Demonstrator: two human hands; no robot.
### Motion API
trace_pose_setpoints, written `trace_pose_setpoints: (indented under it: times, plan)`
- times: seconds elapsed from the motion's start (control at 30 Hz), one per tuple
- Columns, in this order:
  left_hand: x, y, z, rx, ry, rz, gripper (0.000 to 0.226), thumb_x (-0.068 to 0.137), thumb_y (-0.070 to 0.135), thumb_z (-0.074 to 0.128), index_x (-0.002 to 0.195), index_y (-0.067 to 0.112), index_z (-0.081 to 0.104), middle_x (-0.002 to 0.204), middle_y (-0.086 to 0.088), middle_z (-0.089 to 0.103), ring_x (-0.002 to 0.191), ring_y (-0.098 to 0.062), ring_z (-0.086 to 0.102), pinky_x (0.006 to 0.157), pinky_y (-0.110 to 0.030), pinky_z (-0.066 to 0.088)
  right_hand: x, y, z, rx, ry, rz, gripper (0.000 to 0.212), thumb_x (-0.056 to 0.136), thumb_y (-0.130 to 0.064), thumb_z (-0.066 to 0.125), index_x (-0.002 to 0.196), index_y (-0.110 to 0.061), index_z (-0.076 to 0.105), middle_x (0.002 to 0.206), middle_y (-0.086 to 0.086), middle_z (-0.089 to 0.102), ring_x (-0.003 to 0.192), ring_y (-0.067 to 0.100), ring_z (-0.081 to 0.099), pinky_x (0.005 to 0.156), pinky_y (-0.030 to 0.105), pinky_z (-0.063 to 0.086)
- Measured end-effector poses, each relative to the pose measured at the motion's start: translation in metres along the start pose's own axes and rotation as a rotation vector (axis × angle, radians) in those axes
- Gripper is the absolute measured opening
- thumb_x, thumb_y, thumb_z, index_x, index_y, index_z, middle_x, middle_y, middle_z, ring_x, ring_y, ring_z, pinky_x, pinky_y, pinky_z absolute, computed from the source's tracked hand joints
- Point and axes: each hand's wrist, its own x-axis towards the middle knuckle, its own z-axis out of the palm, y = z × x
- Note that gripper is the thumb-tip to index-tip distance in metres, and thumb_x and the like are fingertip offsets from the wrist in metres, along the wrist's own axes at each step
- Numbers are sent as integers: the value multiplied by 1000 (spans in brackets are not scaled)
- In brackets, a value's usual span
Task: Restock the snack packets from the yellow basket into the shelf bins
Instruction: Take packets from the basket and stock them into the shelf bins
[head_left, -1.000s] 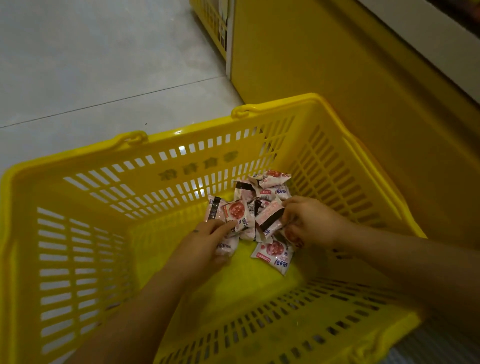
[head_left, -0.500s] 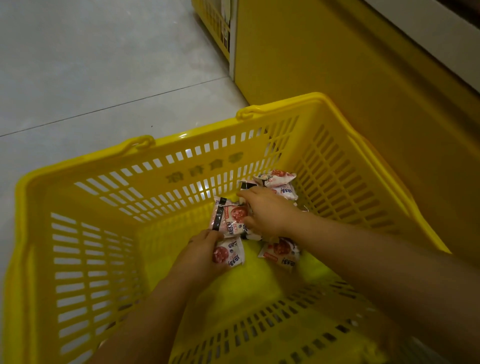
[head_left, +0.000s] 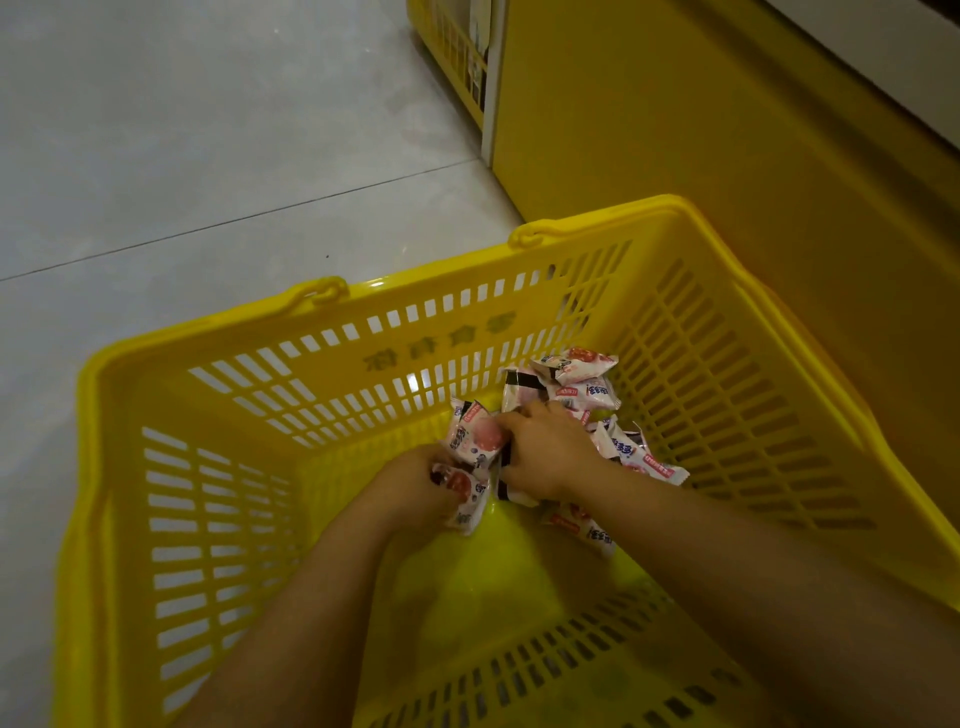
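Drew left hand (head_left: 415, 491) and right hand (head_left: 545, 452) closer together since half a second before, each gripping pink-and-white plastic snack packets (head_left: 587, 364) in far right corner of slatted yellow plastic basket (head_left: 208, 326).

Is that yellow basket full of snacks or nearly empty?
Nearly empty: the yellow basket holds only a small cluster of snack packets near its far right corner, and much of its bare floor shows.
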Motion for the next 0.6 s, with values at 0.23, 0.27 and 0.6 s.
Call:
trace_pose_setpoints:
  times: [0.23,0.27,0.6]
  plan:
    - [-1,8,1,-707,444,7,47,83,5,72,125,12,53,102,-4,62,76,-9,63,46,-12,47,5,-6,-7,379,-18,153,27,96,-41,45,91,-19,59,98,9,60,114,33,45,88,42,42]
    - [-1,9,2,-841,434,-16,42,84,6,71,123,8,54,103,-7,64,76,-14,66,48,-15,50,5,-7,-7,401,-17,152,31,97,-42,44,77,-20,55,85,6,57,108,32,49,87,41,43]
    - [-7,19,-1,-1134,-12,-60,24,97,30,52,118,21,61,101,-5,75,86,-20,73,59,-32,57,-1,-10,-15,980,-4,81,29,92,-35,61,86,-7,59,84,6,64,79,14,61,74,28,47]
